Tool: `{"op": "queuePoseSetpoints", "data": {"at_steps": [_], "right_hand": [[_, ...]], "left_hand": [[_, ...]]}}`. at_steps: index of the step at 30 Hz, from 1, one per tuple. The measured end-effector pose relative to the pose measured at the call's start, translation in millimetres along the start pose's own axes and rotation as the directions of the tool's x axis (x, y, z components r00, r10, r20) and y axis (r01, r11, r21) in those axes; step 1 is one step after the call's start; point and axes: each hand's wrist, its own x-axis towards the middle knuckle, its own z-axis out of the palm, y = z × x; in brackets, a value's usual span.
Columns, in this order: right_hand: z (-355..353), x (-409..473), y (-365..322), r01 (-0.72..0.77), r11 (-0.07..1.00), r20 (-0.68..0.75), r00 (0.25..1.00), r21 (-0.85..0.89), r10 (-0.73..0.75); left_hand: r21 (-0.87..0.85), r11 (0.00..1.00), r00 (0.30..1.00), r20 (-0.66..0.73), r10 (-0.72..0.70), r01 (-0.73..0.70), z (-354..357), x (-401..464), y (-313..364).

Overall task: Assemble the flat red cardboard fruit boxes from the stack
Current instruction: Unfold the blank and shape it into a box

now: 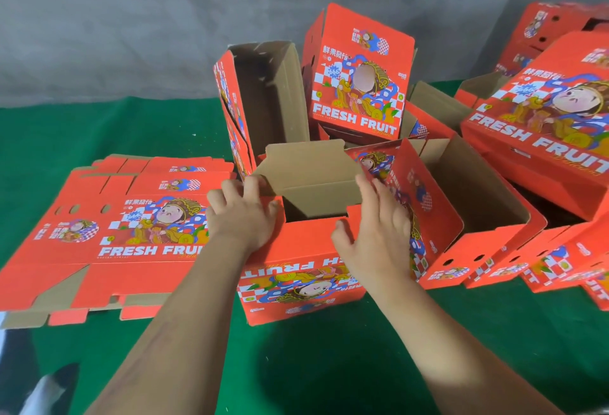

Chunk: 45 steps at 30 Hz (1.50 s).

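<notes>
A: Where's the box being worked on?

B: The half-built red box (301, 269) stands on the green table (329, 365) right in front of the person, printed side upside down, with a brown flap (309, 167) standing up at the far edge. The flat stack (108, 233) lies just to its left; finished boxes (359, 75) crowd behind and to the right.

A: And the hands?

B: The left hand (242, 216) rests on the box's near-left top corner, fingers bent over the flap's left edge. The right hand (375, 233) is spread, fingers fairly straight, pressing against the red side panel (425, 210).

A: How will it handle?

B: I'd judge it light, stiff corrugated card that bends cleanly only along its creases. Best held at the flap edges near the folds; pushing mid-panel could buckle it.
</notes>
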Motion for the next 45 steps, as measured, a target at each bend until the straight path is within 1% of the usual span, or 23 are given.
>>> {"op": "queuePoseSetpoints", "data": {"at_steps": [3, 5, 8, 10, 12, 13, 15, 17, 19, 23, 27, 28, 31, 33, 35, 37, 38, 39, 40, 41, 42, 43, 45], "right_hand": [[1, -9, 5, 0.042, 0.998, -0.040, 0.998, 0.043, -0.040], [1, -11, 9, 0.059, 0.997, -0.013, 0.998, 0.059, -0.058], [-3, -1, 12, 0.057, 0.997, 0.015, 0.998, 0.058, -0.058], [-8, 12, 14, -0.045, 0.964, -0.006, 0.999, 0.261, 0.048], [-12, 28, 16, -0.157, 0.852, 0.005, 0.984, 0.499, 0.179], [-12, 35, 18, -0.191, 0.846, 0.041, 0.980, 0.499, 0.197], [-6, 46, 22, -0.189, 0.949, 0.209, 0.968, 0.254, 0.137], [-3, 55, 20, -0.195, 0.974, 0.419, 0.898, 0.116, 0.130], [-5, 62, 19, -0.306, 0.921, 0.497, 0.854, 0.240, 0.154], [-12, 71, 26, -0.385, 0.853, 0.565, 0.814, 0.353, 0.134], [-12, 71, 36, -0.307, 0.925, 0.612, 0.783, 0.224, 0.112], [-12, 69, 36, -0.294, 0.936, 0.608, 0.785, 0.196, 0.120], [-5, 63, 26, -0.283, 0.958, 0.582, 0.788, 0.054, 0.200], [2, 59, 19, -0.226, 0.966, 0.540, 0.802, -0.125, 0.257], [4, 57, 15, -0.221, 0.956, 0.513, 0.808, -0.191, 0.289], [2, 60, 15, -0.213, 0.963, 0.534, 0.802, -0.163, 0.268], [0, 60, 17, -0.234, 0.965, 0.546, 0.797, -0.115, 0.258], [-4, 61, 19, -0.298, 0.954, 0.554, 0.788, -0.041, 0.270], [-9, 61, 21, -0.399, 0.915, 0.552, 0.777, 0.061, 0.302], [-14, 62, 23, -0.510, 0.841, 0.548, 0.762, 0.180, 0.345], [-19, 63, 26, -0.596, 0.749, 0.546, 0.745, 0.288, 0.382], [-23, 64, 28, -0.644, 0.681, 0.548, 0.729, 0.347, 0.410], [-35, 62, 32, -0.682, 0.651, 0.561, 0.699, 0.335, 0.444]], "left_hand": [[-0.017, 1.000, 0.999, -0.042, -0.005, 0.004, 3, 5, 4], [-0.180, 0.983, 0.992, -0.126, 0.012, -0.035, 3, 6, 3], [-0.571, 0.817, 0.995, -0.082, 0.049, -0.087, -9, 9, -5], [-0.693, 0.720, 0.999, -0.021, 0.037, -0.041, -11, 7, -9], [-0.592, 0.805, 0.999, 0.007, 0.052, -0.037, -7, 5, -12], [-0.453, 0.888, 0.996, -0.013, 0.083, -0.080, -3, 3, -14], [-0.300, 0.939, 0.986, -0.044, 0.160, -0.166, 1, 1, -13], [-0.423, 0.897, 0.990, -0.004, 0.142, -0.130, -3, 3, -12], [-0.544, 0.834, 0.992, 0.020, 0.123, -0.092, -3, 4, -16], [-0.522, 0.841, 0.984, 0.022, 0.178, -0.141, -1, 6, -21], [-0.620, 0.779, 0.981, 0.082, 0.178, -0.089, -6, 4, -20], [-0.590, 0.801, 0.977, 0.089, 0.192, -0.103, -7, 4, -21], [-0.243, 0.944, 0.968, 0.054, 0.243, -0.224, -1, 5, -23], [-0.062, 0.977, 0.975, 0.068, 0.210, -0.206, 2, 5, -19], [0.098, 0.980, 0.983, 0.070, 0.168, -0.175, 5, 6, -12], [0.102, 0.985, 0.989, 0.057, 0.137, -0.143, 8, 6, -11], [-0.022, 0.995, 0.994, 0.050, 0.093, -0.092, 9, 5, -16], [-0.228, 0.974, 0.998, 0.053, 0.024, -0.011, 9, 4, -19], [-0.481, 0.868, 0.991, 0.104, -0.083, 0.123, 4, 3, -23], [-0.693, 0.660, 0.957, 0.211, -0.200, 0.291, -1, 3, -22], [-0.793, 0.410, 0.891, 0.368, -0.266, 0.450, -4, 4, -19], [-0.835, 0.200, 0.853, 0.470, -0.228, 0.513, -4, -1, -15], [-0.869, 0.069, 0.865, 0.475, -0.160, 0.490, -4, -21, -13]]}}
